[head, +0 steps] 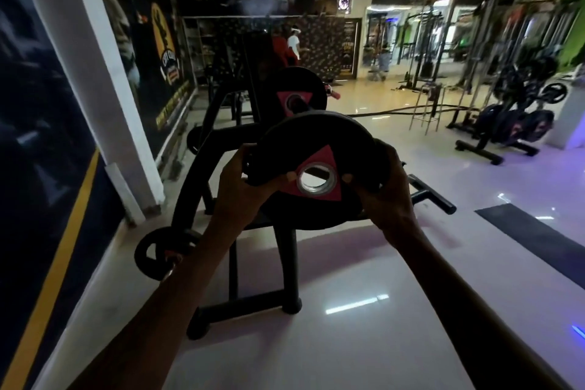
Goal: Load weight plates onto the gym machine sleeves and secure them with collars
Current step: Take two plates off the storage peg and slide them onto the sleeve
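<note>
A black gym machine (253, 149) is standing at the frame's centre, a loaded plate (292, 93) sitting at twelve o'clock. A held weight plate (316, 142) is hovering before it, left hand (242, 188) clamping nine o'clock, right hand (384, 188) three o'clock.

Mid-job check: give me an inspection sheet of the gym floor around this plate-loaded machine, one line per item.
Surface: glossy tiled floor, light reflections, dark mat at right.
Job's things: held weight plate, pink triangle around its hole, not yet on a sleeve; loaded plate beyond; another plate low on the black machine frame. Collars: nothing seen.
Clutter: metal stool.
Grippers: left hand and right hand grip the held plate's rim.
Cables: thick rope lying on the floor.
Surroundings: plate rack at right, two people in the distance.
</note>
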Demonstrator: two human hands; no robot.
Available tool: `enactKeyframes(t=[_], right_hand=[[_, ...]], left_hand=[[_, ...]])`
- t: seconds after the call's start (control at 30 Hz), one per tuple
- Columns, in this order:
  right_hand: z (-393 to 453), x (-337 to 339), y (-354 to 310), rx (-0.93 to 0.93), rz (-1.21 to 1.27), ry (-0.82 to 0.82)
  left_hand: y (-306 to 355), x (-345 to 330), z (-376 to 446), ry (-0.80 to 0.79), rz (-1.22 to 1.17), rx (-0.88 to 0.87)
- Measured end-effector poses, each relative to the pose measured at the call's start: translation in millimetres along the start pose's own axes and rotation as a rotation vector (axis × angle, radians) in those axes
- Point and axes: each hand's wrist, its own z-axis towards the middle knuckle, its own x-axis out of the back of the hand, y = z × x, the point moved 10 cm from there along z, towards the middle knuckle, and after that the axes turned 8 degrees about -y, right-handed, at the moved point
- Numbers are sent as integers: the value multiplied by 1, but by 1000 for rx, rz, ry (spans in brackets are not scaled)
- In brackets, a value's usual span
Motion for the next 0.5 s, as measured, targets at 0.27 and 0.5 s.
enactKeyframes(t=[0.27,0.5], right_hand=[[48,27,30,8,19,14],[96,31,64,35,22,-45]], left_hand=[[-5,-38,53,10,-9,-20],[-20,-52,80,47,12,5]])
